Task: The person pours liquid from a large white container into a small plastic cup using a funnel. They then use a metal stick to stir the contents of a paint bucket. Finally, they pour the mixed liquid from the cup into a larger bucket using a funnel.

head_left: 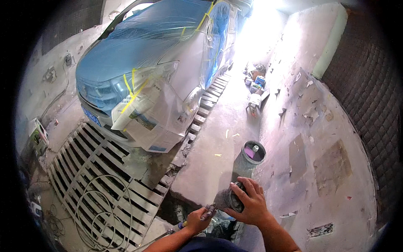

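My left hand (199, 220) is closed around the handle of a paint-spattered spray gun, with an air hose (170, 231) running from below it. A dark, grimy paint cup (225, 197) sits beside the gun's body, at the lower middle of the view. My right hand (251, 203) wraps over the cup's right side and top, fingers curled around its rim. How the cup joins the gun is hidden by my fingers. Just beyond my right hand stands a dark bucket (244, 164) with a purple item and a white-topped bottle inside.
A van (176, 80) masked with blue film (142, 46), newspaper (155, 122) and yellow tape stands ahead left. Slatted floor grating (96, 159) carries a coiled hose (103, 212). A broken pit edge (172, 208) lies near my feet. Cans (255, 84) line the peeling right wall (306, 138).
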{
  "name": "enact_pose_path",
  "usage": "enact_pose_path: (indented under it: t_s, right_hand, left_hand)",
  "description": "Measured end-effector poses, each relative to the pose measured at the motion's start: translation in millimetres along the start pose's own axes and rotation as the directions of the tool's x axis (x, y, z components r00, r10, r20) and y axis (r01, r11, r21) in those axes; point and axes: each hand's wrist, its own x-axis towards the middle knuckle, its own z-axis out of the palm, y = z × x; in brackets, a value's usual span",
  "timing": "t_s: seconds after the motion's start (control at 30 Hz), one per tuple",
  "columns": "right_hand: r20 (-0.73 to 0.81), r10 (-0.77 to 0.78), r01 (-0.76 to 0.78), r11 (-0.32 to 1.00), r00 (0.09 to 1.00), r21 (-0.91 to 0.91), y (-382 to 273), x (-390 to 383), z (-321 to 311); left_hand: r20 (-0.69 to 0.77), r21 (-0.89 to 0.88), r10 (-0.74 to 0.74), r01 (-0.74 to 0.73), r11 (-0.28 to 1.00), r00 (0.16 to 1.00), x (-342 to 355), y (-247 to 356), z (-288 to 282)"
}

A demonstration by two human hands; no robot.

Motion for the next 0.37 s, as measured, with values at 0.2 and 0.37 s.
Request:
enact_pose_path:
  t_s: [0.2,0.37]
  right_hand:
    - [-0.092,0.176,-0.178,0.984,0.98,-0.01,-3.1,-2.9,10.8]
    - [-0.053,0.086,-0.085,0.996,0.995,0.034,22.5,-2.6,-0.6]
  left_hand:
    - [0.017,0.105,-0.022,0.02,0.994,1.0,2.4,10.7,-3.4]
    - [0.007,-0.007,0.013,-0.013,1.0,1.0,8.4,-5.0,16.9]
